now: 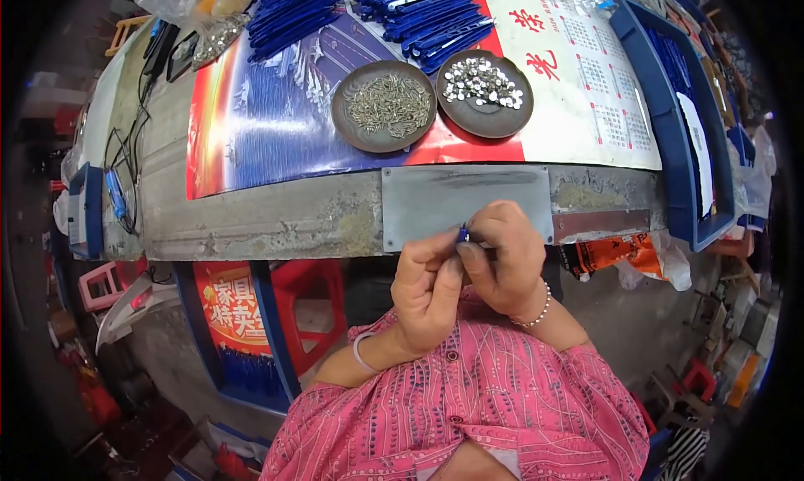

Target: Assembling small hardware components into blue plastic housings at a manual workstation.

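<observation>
Left grip [429, 285] and right grip [504, 256] are both pinching one small blue piece [463, 233], thumbs and fingertips crowding it from either side. Slip risk, I'm judging: the piece is tiny and my fingertips are covering most of it, so uneven pressure could be popping it loose. If so, it's probably landing on the gray plate [419, 213] or, since I'm working close to the bench [285, 230] edge, dropping over that. Fingers are also blocking the view, so a bad hold could be going unnoticed; exact contact points, can't tell. Position: piece is sitting between both sets of fingertips, just above my thumbs in view, gray plate showing behind it. Dish of slim metal bits [381, 144] and dish of round shiny bits [484, 128] are lying beyond, well apart from my grip.
</observation>
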Demonstrator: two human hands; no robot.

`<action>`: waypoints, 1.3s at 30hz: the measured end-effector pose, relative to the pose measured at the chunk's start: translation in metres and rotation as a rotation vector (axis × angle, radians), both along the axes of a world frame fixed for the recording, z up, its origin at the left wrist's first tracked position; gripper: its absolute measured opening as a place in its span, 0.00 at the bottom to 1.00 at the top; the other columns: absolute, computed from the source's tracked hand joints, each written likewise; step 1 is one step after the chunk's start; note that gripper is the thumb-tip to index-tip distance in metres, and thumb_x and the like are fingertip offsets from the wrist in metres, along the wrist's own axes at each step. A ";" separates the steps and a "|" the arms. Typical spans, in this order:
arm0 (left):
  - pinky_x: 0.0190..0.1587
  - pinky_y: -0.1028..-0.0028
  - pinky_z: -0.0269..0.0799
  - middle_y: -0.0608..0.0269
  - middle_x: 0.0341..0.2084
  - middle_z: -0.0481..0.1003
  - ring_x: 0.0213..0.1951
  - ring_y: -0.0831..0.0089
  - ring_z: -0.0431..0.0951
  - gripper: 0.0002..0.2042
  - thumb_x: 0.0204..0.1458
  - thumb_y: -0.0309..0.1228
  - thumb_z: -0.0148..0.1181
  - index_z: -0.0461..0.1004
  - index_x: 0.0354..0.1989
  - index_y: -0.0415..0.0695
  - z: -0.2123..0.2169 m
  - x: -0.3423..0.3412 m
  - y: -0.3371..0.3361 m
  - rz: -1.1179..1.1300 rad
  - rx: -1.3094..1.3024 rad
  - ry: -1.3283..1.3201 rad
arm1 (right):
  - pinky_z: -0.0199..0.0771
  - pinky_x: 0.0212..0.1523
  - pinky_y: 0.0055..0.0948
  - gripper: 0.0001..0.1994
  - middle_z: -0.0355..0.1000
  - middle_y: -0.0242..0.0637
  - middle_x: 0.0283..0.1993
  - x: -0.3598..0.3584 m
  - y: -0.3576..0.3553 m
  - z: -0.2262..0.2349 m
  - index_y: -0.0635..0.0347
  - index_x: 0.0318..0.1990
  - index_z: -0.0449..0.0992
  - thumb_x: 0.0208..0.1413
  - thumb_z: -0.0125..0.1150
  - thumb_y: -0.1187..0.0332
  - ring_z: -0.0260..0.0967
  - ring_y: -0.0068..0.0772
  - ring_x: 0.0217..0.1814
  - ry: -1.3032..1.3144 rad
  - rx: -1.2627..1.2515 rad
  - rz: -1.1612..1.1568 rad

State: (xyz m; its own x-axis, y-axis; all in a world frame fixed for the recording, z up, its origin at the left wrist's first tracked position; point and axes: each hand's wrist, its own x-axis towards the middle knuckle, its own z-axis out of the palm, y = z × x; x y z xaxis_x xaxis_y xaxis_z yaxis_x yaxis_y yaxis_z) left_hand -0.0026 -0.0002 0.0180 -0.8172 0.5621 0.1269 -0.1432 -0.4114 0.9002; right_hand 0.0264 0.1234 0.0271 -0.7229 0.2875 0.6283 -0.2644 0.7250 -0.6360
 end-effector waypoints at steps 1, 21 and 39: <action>0.43 0.83 0.67 0.59 0.41 0.70 0.40 0.81 0.70 0.13 0.57 0.18 0.44 0.59 0.51 0.35 -0.002 -0.001 0.000 -0.006 0.025 0.014 | 0.62 0.26 0.37 0.10 0.64 0.39 0.27 -0.001 -0.003 -0.005 0.62 0.34 0.67 0.46 0.61 0.71 0.61 0.42 0.24 0.013 0.034 -0.028; 0.39 0.84 0.66 0.62 0.35 0.71 0.34 0.83 0.69 0.10 0.56 0.17 0.47 0.64 0.46 0.36 -0.014 0.000 -0.005 0.150 -0.149 0.297 | 0.63 0.32 0.41 0.07 0.65 0.37 0.28 0.003 -0.016 -0.003 0.62 0.33 0.65 0.49 0.56 0.76 0.63 0.38 0.26 -0.052 0.007 -0.090; 0.41 0.81 0.69 0.57 0.39 0.73 0.39 0.79 0.73 0.14 0.57 0.19 0.44 0.60 0.52 0.33 -0.008 -0.005 -0.005 0.027 -0.076 0.186 | 0.61 0.21 0.30 0.09 0.62 0.38 0.21 -0.004 -0.010 -0.010 0.65 0.28 0.66 0.48 0.60 0.70 0.60 0.39 0.19 -0.019 -0.022 0.007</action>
